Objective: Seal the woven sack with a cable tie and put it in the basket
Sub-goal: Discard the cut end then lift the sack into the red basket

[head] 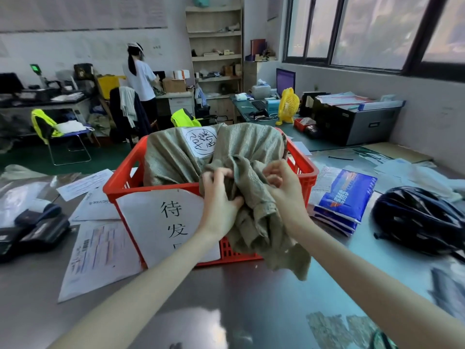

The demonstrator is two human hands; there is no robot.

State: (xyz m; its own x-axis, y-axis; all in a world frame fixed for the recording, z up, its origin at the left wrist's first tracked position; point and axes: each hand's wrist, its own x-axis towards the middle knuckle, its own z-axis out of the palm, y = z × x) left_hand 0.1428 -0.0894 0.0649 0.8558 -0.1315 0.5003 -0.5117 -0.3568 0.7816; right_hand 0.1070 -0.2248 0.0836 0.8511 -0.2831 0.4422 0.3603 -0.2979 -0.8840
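An olive-green woven sack (173,157) with a white round label sits inside a red plastic basket (303,172) on the metal table. The sack's loose mouth hangs over the basket's near rim toward me. My left hand (219,197) grips the bunched neck from the left. On the right side of the same bunch, my right hand (284,187) pinches the fabric. A thin black strip (340,158), possibly a cable tie, lies on the table far to the right behind the basket. I see no tie around the neck.
A white paper sign (161,222) hangs on the basket's front. Loose papers (98,255) lie left, a black device (37,230) at far left, blue packets (344,197) and a black helmet (417,217) right. A person (141,76) stands at a far desk.
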